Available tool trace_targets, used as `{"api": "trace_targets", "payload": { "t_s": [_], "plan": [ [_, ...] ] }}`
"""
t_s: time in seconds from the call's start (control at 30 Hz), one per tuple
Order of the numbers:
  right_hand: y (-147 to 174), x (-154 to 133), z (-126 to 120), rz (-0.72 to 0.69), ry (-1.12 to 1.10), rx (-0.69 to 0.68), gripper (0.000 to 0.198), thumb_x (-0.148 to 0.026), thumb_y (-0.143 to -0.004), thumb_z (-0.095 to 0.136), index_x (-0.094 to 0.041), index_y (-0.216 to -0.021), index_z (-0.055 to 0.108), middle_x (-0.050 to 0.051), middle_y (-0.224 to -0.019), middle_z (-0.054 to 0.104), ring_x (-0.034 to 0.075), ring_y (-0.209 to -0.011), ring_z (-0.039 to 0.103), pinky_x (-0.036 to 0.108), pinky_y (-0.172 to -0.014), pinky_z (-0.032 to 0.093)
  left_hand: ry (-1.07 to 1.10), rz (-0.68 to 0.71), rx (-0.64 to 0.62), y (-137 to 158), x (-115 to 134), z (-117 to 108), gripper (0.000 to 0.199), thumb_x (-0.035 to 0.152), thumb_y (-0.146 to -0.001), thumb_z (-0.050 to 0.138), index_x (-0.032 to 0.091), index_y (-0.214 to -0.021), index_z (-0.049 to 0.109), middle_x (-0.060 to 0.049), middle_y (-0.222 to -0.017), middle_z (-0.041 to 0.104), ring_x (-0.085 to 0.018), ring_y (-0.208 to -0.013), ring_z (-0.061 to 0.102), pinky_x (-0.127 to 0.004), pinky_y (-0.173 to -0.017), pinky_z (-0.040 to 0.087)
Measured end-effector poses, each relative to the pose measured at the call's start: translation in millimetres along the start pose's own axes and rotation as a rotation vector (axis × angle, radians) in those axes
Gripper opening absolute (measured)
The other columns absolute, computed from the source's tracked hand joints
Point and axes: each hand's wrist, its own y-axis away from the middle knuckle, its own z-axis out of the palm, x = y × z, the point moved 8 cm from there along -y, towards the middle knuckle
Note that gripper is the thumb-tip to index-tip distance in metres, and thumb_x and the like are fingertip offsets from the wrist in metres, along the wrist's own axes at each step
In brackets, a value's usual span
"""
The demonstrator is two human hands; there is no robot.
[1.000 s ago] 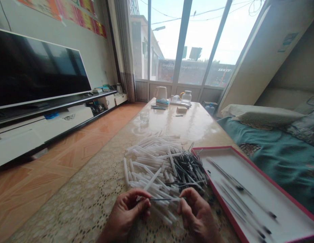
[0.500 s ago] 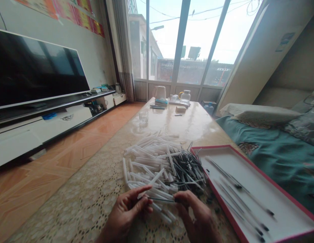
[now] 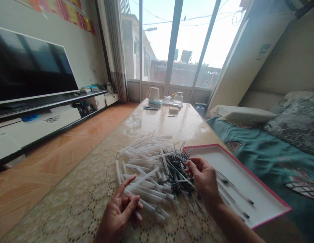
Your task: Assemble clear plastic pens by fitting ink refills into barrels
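My left hand (image 3: pixel 124 211) is at the near left edge of a heap of white translucent tubes (image 3: pixel 144 163). Its index finger points forward, while the thumb presses against the curled fingers; anything between them is hidden. My right hand (image 3: pixel 204 175) reaches over the pile of thin dark rods (image 3: pixel 181 168) beside the tubes. Its thumb and fingers pinch at the end of a thin dark rod, partly covered by the fingertips. Right of that hand, a white tray with a pink rim (image 3: pixel 260 184) holds several slender rods with black ends (image 3: pixel 235 192).
A long table with a patterned cover (image 3: pixel 78 199) bears a drinking glass (image 3: pixel 137 118), a glass jug (image 3: pixel 178 98), a kettle (image 3: pixel 153 92) and a small box (image 3: pixel 173 110). A bed or sofa with a teal cover (image 3: pixel 248 152) adjoins the right side. A television (image 3: pixel 32 67) stands left.
My right hand has moved forward and right, from beside my left hand to the dark rods. The rod that stretched between both hands is out of sight there. The view has shifted slightly.
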Motion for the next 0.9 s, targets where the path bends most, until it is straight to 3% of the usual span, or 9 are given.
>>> {"api": "trace_targets", "payload": {
  "t_s": [0.2, 0.33, 0.5, 0.7, 0.9],
  "plan": [
    [-36.1, 4.3, -4.4, -0.031, 0.197, -0.018, 0.030, -0.037, -0.080, 0.059, -0.014, -0.098, 0.058, 0.008, -0.075, 0.073, 0.023, -0.060, 0.072, 0.030, -0.050, 0.053, -0.007, 0.008, 0.038, -0.6, 2.3, -4.5, 0.062, 0.049, -0.073, 0.073, 0.021, -0.122, 0.047, 0.005, -0.054, 0.065, -0.014, -0.034, 0.057, -0.019, -0.031, 0.043],
    [-50.2, 10.0, -40.5, -0.068, 0.468, 0.025, 0.019, -0.033, -0.085, 0.050, -0.017, -0.089, 0.060, 0.009, -0.078, 0.073, 0.022, -0.060, 0.071, 0.032, -0.058, 0.051, -0.009, 0.006, 0.042, -1.1, 0.6, -4.6, 0.058, 0.050, -0.073, 0.073, 0.021, -0.118, 0.050, 0.005, -0.052, 0.064, -0.013, -0.033, 0.056, -0.018, -0.030, 0.040],
    [-60.7, 30.1, -73.2, -0.089, 0.868, 0.027, 0.009, -0.021, -0.078, 0.054, -0.019, -0.076, 0.063, 0.013, -0.083, 0.071, 0.030, -0.078, 0.068, 0.037, -0.071, 0.046, -0.011, -0.010, 0.037, -1.1, -1.4, -3.8, 0.055, 0.051, -0.073, 0.072, 0.020, -0.114, 0.052, 0.006, -0.052, 0.063, -0.012, -0.032, 0.054, -0.017, -0.030, 0.038],
    [-61.6, 58.1, -76.7, -0.044, 1.157, -0.024, 0.007, -0.020, -0.076, 0.059, -0.018, -0.070, 0.062, 0.018, -0.082, 0.067, 0.035, -0.079, 0.066, 0.037, -0.060, 0.044, -0.034, -0.020, 0.017, -0.4, -1.0, -2.6, 0.051, 0.050, -0.079, 0.067, 0.020, -0.116, 0.049, 0.006, -0.055, 0.063, -0.011, -0.035, 0.056, -0.016, -0.033, 0.040],
    [-68.4, 61.4, -82.5, -0.036, 1.210, -0.026, 0.014, -0.021, -0.078, 0.057, -0.018, -0.065, 0.060, 0.015, -0.069, 0.065, 0.031, -0.065, 0.065, 0.035, -0.055, 0.044, -0.049, -0.010, 0.004, -2.6, -4.2, -2.8, 0.047, 0.050, -0.081, 0.065, 0.021, -0.115, 0.050, 0.006, -0.055, 0.062, -0.010, -0.035, 0.055, -0.016, -0.032, 0.039]
  ]
}}
